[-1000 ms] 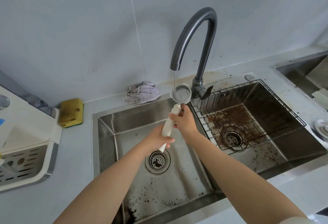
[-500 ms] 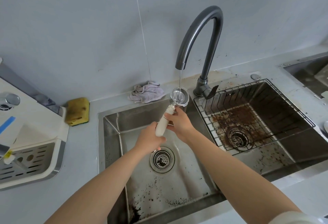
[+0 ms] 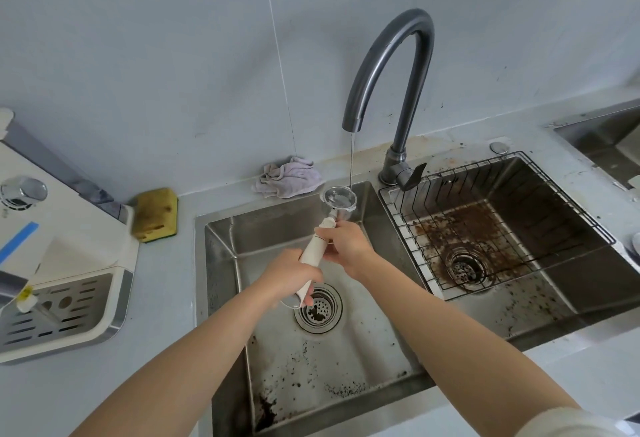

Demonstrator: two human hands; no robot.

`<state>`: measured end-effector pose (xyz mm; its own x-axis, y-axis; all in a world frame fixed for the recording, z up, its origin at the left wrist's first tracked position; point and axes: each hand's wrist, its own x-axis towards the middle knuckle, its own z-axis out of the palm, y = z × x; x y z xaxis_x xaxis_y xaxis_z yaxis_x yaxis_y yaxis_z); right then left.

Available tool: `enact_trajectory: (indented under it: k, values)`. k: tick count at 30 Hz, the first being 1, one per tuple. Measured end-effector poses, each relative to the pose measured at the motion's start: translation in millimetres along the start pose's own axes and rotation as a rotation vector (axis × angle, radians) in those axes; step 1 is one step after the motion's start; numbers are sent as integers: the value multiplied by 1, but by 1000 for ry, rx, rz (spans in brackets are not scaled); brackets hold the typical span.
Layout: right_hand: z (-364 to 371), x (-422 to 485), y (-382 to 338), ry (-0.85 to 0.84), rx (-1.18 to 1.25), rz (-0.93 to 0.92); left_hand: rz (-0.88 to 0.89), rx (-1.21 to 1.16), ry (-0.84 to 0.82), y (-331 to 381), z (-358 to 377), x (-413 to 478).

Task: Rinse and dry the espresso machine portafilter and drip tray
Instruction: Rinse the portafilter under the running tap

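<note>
Steel basket of the portafilter has tipped flatter under the tap stream just beyond the right hand, which pinches the handle's neck while the left hand wraps its tail, so rinsing's underway, drip tray untouched.

I'm looking down into a home kitchen, at its washing-up corner. A steel double sink is let into a pale grey tabletop, and a tall curved tap at the back runs a thin stream of water over the left bowl. A wire draining rack sits in the right bowl, whose floor is brown with coffee grounds. Behind the sink I see a yellow sponge and a crumpled cloth against a wall of large pale tiles. On the left stands a white espresso machine with its slotted drip tray.
</note>
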<state>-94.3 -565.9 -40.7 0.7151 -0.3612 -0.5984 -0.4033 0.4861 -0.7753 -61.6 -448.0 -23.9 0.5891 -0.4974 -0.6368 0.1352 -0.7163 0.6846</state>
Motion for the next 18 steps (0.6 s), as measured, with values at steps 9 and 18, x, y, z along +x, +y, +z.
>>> enact_trajectory:
  k: [9, 18]
  values:
    - [-9, -2, -1, 97, -163, -51, -8, -314, -162, -5, 16, 2]
    - [-21, 0, 1, 181, -187, -164, 93, -303, -209, -7, 28, 11]
